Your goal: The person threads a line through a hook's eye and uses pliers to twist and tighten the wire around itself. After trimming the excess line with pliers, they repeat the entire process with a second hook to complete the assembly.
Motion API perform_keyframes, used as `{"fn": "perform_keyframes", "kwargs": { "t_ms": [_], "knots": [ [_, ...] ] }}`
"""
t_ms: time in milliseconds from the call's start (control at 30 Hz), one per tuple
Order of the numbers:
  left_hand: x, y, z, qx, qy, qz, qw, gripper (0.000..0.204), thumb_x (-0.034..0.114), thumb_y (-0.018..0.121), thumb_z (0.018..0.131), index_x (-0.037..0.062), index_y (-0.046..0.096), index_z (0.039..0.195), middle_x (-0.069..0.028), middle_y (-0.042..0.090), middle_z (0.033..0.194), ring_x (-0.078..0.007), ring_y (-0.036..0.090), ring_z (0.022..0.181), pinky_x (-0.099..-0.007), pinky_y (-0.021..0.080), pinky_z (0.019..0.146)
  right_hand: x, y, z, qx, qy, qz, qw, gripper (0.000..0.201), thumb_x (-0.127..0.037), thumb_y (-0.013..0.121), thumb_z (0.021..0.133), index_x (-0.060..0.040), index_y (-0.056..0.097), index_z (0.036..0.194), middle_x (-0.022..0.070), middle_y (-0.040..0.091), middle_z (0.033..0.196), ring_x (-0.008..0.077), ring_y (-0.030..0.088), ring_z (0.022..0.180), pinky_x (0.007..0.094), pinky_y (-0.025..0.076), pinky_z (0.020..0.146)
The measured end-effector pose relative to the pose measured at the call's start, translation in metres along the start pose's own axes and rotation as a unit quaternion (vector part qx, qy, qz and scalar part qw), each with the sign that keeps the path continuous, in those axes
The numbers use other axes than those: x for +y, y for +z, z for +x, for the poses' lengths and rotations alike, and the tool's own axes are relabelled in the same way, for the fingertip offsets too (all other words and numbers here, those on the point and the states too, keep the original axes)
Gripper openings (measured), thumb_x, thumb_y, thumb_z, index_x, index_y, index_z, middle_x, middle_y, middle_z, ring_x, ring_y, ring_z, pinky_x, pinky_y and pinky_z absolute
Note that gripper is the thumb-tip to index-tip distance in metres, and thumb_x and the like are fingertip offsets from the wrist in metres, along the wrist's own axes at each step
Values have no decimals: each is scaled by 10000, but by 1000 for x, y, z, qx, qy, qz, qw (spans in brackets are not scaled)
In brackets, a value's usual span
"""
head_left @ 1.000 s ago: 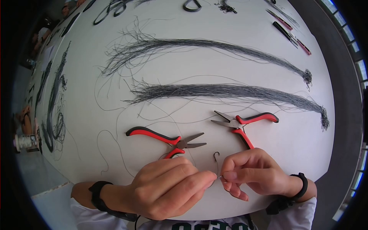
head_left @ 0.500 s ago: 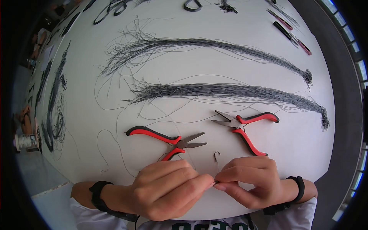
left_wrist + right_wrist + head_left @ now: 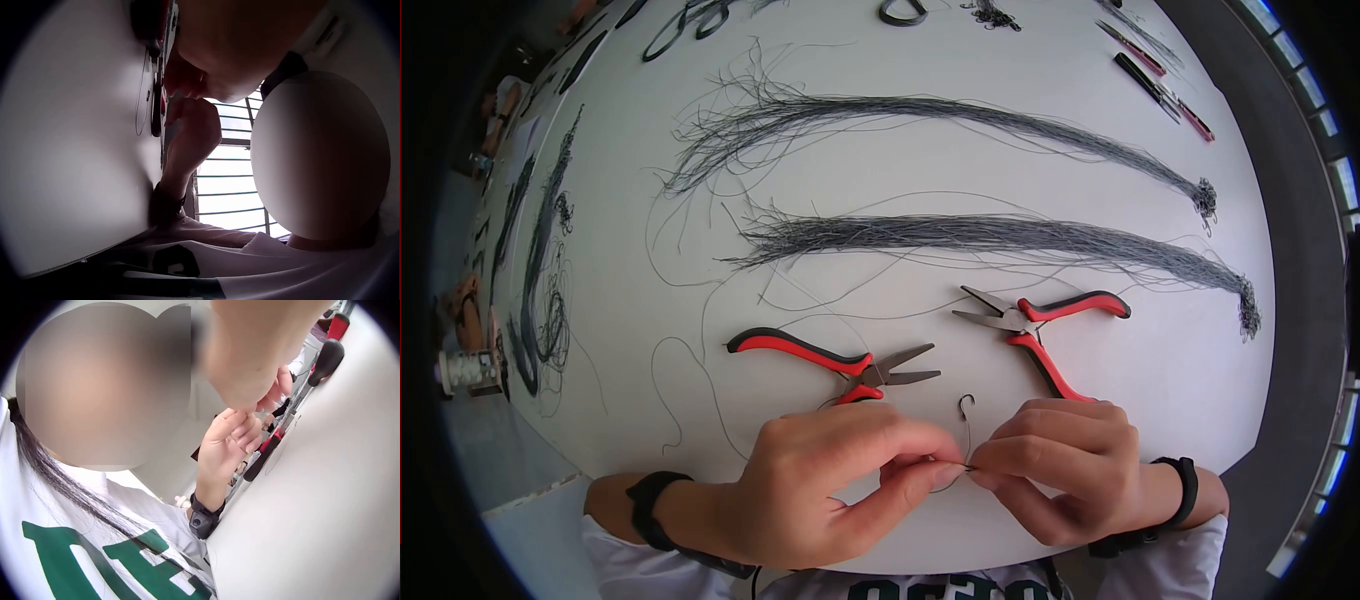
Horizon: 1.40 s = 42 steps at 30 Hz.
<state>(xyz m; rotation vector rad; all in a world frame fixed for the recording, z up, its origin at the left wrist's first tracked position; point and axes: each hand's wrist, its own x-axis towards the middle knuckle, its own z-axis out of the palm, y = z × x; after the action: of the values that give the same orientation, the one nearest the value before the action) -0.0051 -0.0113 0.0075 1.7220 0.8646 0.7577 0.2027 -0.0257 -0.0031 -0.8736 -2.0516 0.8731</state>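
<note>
Thumb and index finger of my left hand (image 3: 840, 480) pinch a fine dark fishing line (image 3: 969, 440) close to my right hand. My right hand (image 3: 1060, 468) pinches it too, fingertips almost meeting the left ones at a tiny dark piece (image 3: 969, 467) whose kind is too small to make out. Just above the fingertips a small dark fish hook (image 3: 966, 408) shows at the line's upper end. Red-and-black pliers (image 3: 800, 347) lie open beyond the left hand. A second pair of pliers (image 3: 1075, 305), also spread, lies beyond the right hand, one handle partly behind its fingers.
Two long bundles of hooked lines, a near bundle (image 3: 960, 233) and a far bundle (image 3: 960, 108), stretch across the white table (image 3: 1190, 370). More line bundles (image 3: 545, 230) lie at the left by a thread spool (image 3: 468, 370). Small cutting tools (image 3: 1145, 85) lie at far right.
My right hand has turned over from thumb-up to knuckles-up, its fingers closing in on the line. My left hand has rolled so its thumb and arched index finger show.
</note>
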Motion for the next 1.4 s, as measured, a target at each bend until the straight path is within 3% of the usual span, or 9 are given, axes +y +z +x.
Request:
{"fn": "perform_keyframes", "kwargs": {
  "t_ms": [33,133,200,500,933,1000,1100,1233,1400],
  "knots": [
    [1,-1,1,3,18,26,999,132,-91,660,723,-12,649,828,-82,636,700,-163,580,553,-242,448,502,-2,-4,0,0,0,0,1000,32,40,620,755,14,624,773,67,607,686,130,538,515,228,409,439],
    [1,-2,1,7,54,73,996,140,-91,664,723,-9,650,836,-80,635,699,-160,578,552,-241,448,503,-11,-18,3,-74,266,271,922,66,10,545,857,16,600,821,51,583,758,107,548,599,230,445,511],
    [0,-3,1,7,72,93,993,148,-92,665,722,-7,648,842,-81,632,694,-161,576,550,-242,445,498,-12,-19,5,-77,387,411,822,132,5,517,901,76,599,824,104,611,746,117,553,588,244,448,521],
    [-5,0,1,27,120,117,985,185,-96,670,710,-10,639,871,-82,612,666,-162,550,528,-251,426,474,0,-19,-1,-103,388,534,744,165,-68,463,963,34,583,914,54,596,828,63,513,650,206,422,531],
    [-14,8,-1,45,214,191,957,267,-98,712,603,-9,646,846,-67,595,642,-183,556,520,-271,422,452,-6,-14,3,-131,416,502,747,146,-117,527,948,8,585,899,17,581,760,51,505,613,208,424,512],
    [-13,8,-1,49,206,184,960,264,-106,702,602,-11,647,841,-66,591,636,-186,557,520,-273,423,452,-7,-10,3,-88,241,263,930,74,-69,604,884,3,588,887,35,576,723,75,522,570,237,420,463],
    [-11,5,-1,51,188,163,967,270,-129,674,600,-17,647,844,-64,581,625,-194,553,516,-273,427,455,-2,-5,2,-24,54,50,997,80,-13,643,820,3,593,880,61,568,701,116,537,537,261,419,436],
    [-12,4,-2,29,210,164,963,298,-147,648,597,-28,644,870,-72,584,651,-205,556,532,-280,439,469,-1,-5,1,-17,39,49,998,74,24,622,813,13,592,880,74,565,699,147,542,541,263,426,450],
    [-12,3,-4,22,226,175,958,305,-150,654,599,-31,647,879,-77,594,689,-208,564,553,-286,448,481,-4,-9,1,-58,196,241,949,39,38,574,859,31,586,894,66,579,737,111,535,566,234,436,494]
  ]
}}
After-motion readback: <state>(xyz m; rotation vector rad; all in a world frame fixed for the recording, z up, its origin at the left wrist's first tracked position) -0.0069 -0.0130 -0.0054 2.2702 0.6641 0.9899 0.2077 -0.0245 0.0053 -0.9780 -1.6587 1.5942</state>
